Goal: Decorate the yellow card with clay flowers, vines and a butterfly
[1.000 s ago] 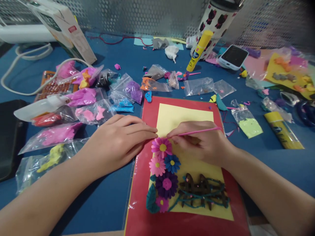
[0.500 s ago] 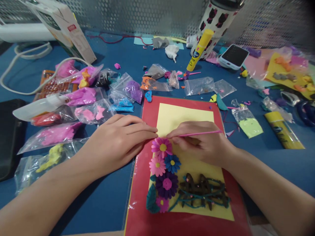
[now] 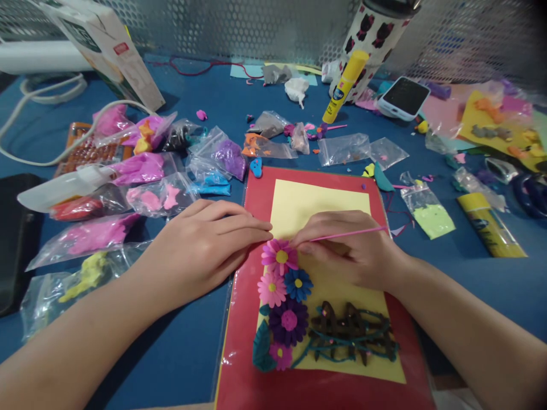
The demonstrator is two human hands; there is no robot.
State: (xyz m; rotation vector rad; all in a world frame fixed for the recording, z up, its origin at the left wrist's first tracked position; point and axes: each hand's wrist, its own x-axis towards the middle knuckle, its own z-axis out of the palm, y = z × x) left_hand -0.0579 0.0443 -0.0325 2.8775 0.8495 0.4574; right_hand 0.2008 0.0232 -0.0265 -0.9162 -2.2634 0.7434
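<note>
A yellow sheet lies on a red plastic-covered board. Clay flowers in pink, blue and purple run down the sheet's left side, beside green leaves. Lower right is a brown clay fence with green vines. My right hand pinches a thin pink stick, its fingertips at the upper edge of the top pink flower. My left hand lies flat at the board's left edge, fingers together and pointing right, fingertips just above that flower; nothing shows in it.
Bags of coloured clay and a clear bottle lie on the left. Behind stand a carton, a glue stick and a tumbler. A phone and another glue stick are on the right.
My right hand's fingertips and the stick have shifted slightly down toward the top pink flower. My left hand stays in place; the whole view has moved slightly.
</note>
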